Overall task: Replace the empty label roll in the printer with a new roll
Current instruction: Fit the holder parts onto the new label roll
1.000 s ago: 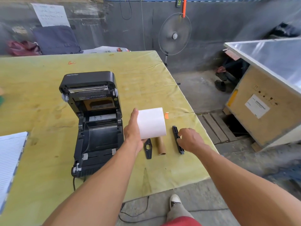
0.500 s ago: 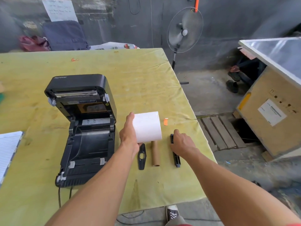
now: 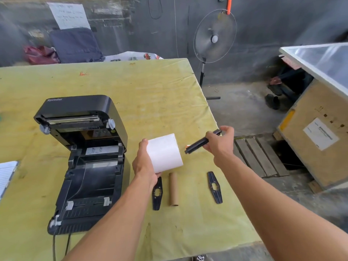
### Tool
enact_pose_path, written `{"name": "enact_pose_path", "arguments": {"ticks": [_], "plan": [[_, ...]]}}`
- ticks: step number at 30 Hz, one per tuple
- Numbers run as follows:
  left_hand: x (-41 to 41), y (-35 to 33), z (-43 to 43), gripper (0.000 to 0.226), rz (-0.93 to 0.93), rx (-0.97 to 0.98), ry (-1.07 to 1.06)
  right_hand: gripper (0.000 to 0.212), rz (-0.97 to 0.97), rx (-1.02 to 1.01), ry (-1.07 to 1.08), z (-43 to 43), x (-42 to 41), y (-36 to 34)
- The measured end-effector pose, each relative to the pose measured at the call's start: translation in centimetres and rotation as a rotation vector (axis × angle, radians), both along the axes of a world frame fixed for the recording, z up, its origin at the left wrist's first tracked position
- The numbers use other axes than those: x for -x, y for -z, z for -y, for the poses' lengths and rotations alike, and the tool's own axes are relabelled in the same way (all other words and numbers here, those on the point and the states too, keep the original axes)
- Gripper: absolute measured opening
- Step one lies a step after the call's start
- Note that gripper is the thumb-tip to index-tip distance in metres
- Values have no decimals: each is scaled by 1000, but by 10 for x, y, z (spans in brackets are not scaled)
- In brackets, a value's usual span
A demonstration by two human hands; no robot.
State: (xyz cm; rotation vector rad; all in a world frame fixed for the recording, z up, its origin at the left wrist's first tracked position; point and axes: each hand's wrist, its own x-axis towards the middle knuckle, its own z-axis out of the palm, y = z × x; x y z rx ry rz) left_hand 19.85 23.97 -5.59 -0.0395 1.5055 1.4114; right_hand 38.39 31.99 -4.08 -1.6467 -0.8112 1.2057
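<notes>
A black label printer (image 3: 84, 162) is seen on a table (image 3: 160, 95) covered in yellow-green cloth, its lid swung up and back so that the roll bay is laid open; no roll is seen inside the bay. Just to the right of the printer, a new white label roll (image 3: 164, 153) is held above the cloth by the left hand (image 3: 144, 166), whose fingers are curled around the roll's near end, with the thumb laid on its upper left edge. Further right of the printer, beyond the roll, a black spindle rod (image 3: 201, 142) is pinched in the right hand (image 3: 219, 143); the fingers are closed on the rod's far half, and its free end is pointed toward the white roll without touching it.

On the cloth to the right of the printer's front half, three parts are laid in a row, apart from one another: a flat black roll guide (image 3: 157, 194) partly hidden under the left wrist, an empty brown cardboard core (image 3: 173, 189), and a second black roll guide (image 3: 214, 187) furthest from the printer. A small orange scrap (image 3: 186, 146) is glimpsed on the cloth behind the rod's tip. To the left of the printer, a lined notepad (image 3: 6, 176) is cut by the frame edge.
</notes>
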Motion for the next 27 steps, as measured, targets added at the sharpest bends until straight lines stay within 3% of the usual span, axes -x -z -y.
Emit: {"name": "enact_pose_path", "arguments": {"ticks": [4,12,16,19,27], "plan": [[-5,-8,3,47,23,-5,-20,43,-139,-87,-9,14,13,-16],[-11,-21,12,44,24,-11,-3,41,-195,-115,-87,57,30,-22],[-17,-26,18,44,13,-6,-2,32,-100,-135,-189,73,30,-18],[-15,-28,21,46,23,-13,-2,13,-42,-149,-261,75,24,-18],[-14,-34,21,48,8,-20,7,24,62,-159,-350,78,24,-15]]}}
